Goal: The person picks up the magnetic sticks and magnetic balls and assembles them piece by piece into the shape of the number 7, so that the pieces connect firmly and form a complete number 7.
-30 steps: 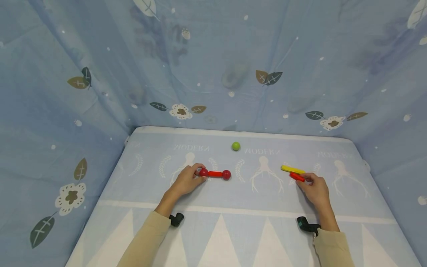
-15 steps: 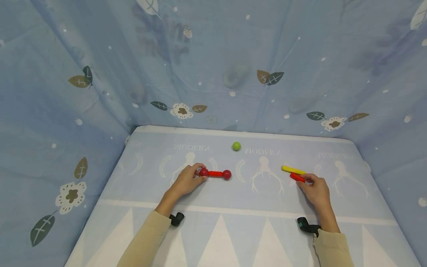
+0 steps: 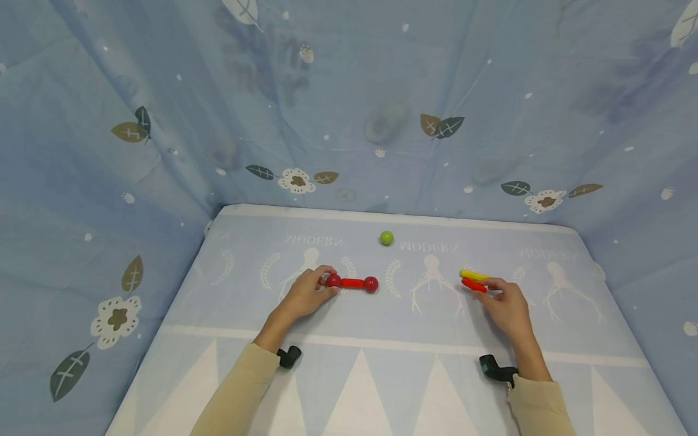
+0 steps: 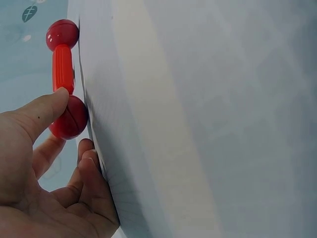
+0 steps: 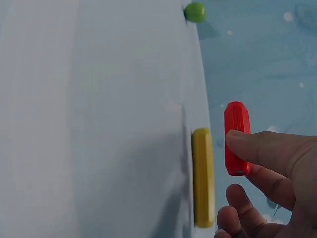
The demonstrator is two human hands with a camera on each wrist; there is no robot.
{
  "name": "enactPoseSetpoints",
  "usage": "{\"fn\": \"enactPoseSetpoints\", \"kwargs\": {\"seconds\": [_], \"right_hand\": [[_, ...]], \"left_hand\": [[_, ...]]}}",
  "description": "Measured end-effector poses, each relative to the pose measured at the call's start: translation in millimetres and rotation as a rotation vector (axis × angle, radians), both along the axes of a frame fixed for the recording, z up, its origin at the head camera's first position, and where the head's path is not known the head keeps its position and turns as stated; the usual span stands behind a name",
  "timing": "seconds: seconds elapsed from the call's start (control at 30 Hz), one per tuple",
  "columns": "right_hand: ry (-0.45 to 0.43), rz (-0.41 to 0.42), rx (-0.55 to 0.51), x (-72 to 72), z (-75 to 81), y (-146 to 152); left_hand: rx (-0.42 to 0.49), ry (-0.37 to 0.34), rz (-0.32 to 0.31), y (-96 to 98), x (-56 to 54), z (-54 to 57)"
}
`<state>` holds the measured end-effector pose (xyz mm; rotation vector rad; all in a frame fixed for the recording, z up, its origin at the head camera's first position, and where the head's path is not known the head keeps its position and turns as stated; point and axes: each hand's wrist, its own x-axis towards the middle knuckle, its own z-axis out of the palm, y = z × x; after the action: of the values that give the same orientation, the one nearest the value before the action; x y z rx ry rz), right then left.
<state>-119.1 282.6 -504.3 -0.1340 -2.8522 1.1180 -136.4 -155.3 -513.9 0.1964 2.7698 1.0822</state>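
My left hand (image 3: pixel 305 295) pinches the near-left ball of a dumbbell-shaped piece, a red rod (image 4: pixel 62 68) with a dark red ball (image 3: pixel 371 284) at each end. The piece lies level, close over the table. My right hand (image 3: pixel 508 306) pinches a short red ridged rod (image 5: pixel 237 141) between thumb and finger, raised off the cloth. Just behind it in the head view lies a longer yellow rod (image 5: pixel 202 177), its right end partly covered by the fingers. In the right wrist view the other fingers are loosely curled below the red rod.
A green ball (image 3: pixel 386 238) stands near the back edge of the cloth-covered table (image 3: pixel 349 315), between the hands. A blue patterned curtain (image 3: pixel 349 109) rises behind and at both sides. Dark wrist-camera mounts (image 3: pixel 496 368) stick out inward from the wrists.
My right hand has lifted the short red rod and carried it a little to the left, showing less of the yellow rod's right end. The left hand has stayed still.
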Motion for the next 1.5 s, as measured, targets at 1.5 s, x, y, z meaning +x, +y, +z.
{"fn": "enactPoseSetpoints", "kwargs": {"seconds": [1.5], "right_hand": [[0.081,0.43,-0.222,11.0,19.7,-165.1]], "left_hand": [[-0.009,0.005,-0.004,0.2,0.0,-0.5]]}}
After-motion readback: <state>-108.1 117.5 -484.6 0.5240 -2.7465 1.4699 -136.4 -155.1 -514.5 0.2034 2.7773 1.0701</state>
